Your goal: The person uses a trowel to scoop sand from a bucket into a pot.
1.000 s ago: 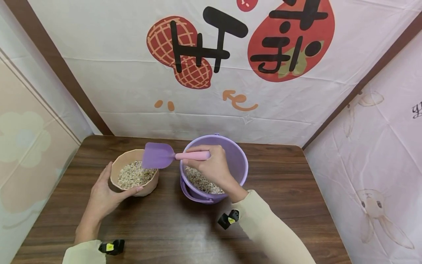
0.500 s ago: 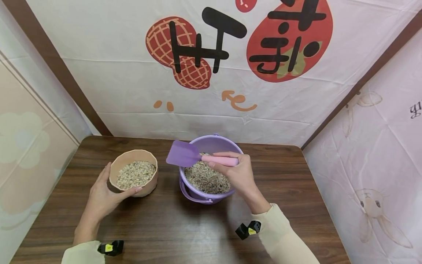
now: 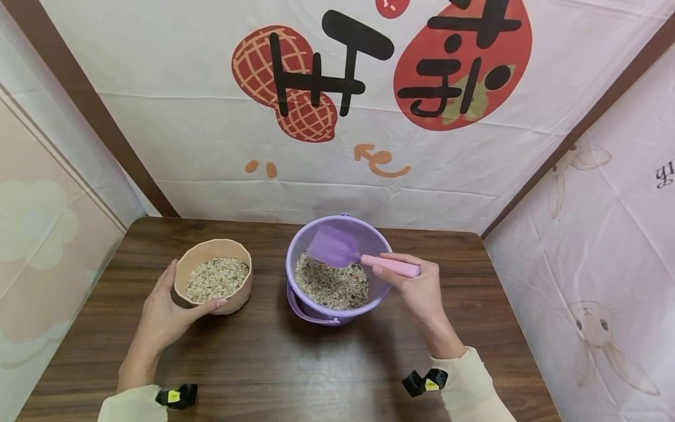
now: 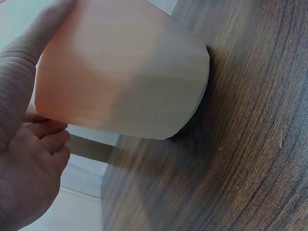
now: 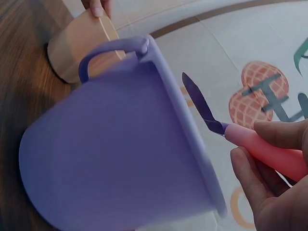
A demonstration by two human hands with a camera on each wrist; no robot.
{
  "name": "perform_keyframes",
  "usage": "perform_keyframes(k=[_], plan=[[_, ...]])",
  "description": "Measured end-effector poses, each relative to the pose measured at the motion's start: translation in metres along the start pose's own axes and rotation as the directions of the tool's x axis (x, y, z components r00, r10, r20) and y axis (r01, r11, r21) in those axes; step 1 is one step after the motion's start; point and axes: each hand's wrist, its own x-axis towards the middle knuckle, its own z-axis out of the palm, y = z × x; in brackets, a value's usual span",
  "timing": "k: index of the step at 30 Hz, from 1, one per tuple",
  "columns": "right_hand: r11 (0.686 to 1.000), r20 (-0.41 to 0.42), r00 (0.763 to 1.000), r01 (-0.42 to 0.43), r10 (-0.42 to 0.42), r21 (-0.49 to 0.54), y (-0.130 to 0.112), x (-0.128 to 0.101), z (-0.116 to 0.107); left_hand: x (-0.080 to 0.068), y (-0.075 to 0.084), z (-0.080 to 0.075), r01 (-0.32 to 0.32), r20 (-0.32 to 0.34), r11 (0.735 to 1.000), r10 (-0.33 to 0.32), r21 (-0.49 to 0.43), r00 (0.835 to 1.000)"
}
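Note:
My right hand (image 3: 419, 287) grips the pink handle of a toy shovel (image 3: 390, 265) with a flat purple blade. In the head view the blade overlaps the mouth of a purple bucket (image 3: 381, 293); the right wrist view shows it just above the rim. Pale, speckled grains (image 3: 332, 287) lie inside the bucket. To the left, my left hand (image 3: 163, 310) holds a peach, faceted bowl (image 3: 239, 296) at its side, thumb along the near wall and fingers round the left. Similar grains (image 3: 217, 279) partly fill this bowl, which stands on the table.
Both containers stand on a dark wood-grain table (image 3: 253, 375). The bucket's handle (image 3: 311, 316) hangs down at its front left. A printed white cloth (image 3: 211, 146) rises behind the table's back edge, with more cloth panels at both sides.
My right hand has moved right with the shovel, bringing its blade from over the bowl to over the bucket. My left hand and the bowl have stayed put.

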Motion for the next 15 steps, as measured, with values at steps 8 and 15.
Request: perform_keyframes(k=[8, 15], plan=[[1.0, -0.018, 1.0, -0.009, 0.008, -0.01, 0.01, -0.004, -0.022, -0.001, 0.0, -0.001, -0.001, 0.003, 1.0, 0.001, 0.002, 1.0], [0.999, -0.01, 0.999, -0.032, 0.032, 0.021, 0.014, -0.006, -0.03, -0.001, 0.001, -0.001, -0.004, 0.002, 1.0, 0.004, 0.004, 1.0]])
